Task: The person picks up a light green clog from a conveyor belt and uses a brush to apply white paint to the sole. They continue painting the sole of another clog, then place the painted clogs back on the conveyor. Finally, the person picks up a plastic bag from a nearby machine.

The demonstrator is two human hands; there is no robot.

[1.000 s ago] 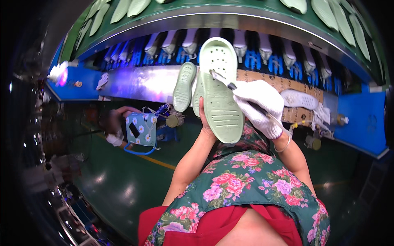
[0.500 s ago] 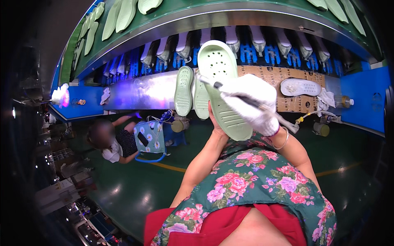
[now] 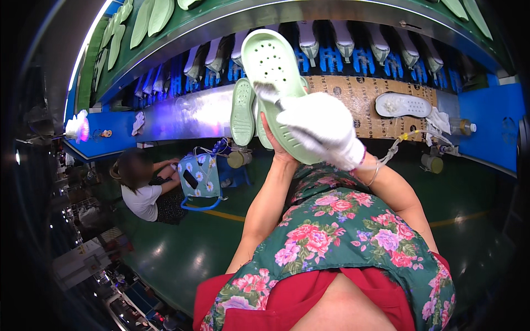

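Brush [image 3: 268,91] over sole [image 3: 282,79], cardboard [image 3: 361,99] to right

Sole [image 3: 290,83] you hold: foam-like plastic, matt, smooth rim, holed at one end, grooved at other. Brush [image 3: 266,90]: soft-looking bristles. Your glove [image 3: 320,124]: white cloth, matt, textured. Your apron [image 3: 331,237]: printed cloth, slight sheen. Bench [image 3: 190,116]: metal, glossy, reflecting violet light. Cardboard sheet [image 3: 359,110]: brown paper board. Rag [image 3: 438,121]: crumpled cloth. Floor [image 3: 182,248]: smooth, glossy.

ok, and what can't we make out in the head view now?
All in the head view:
Brush: bristles blurred; part of its handle hidden by the gloved right hand.
Left hand: most fingers hidden behind the held sole.
Pale green piece: cut off by the top edge.
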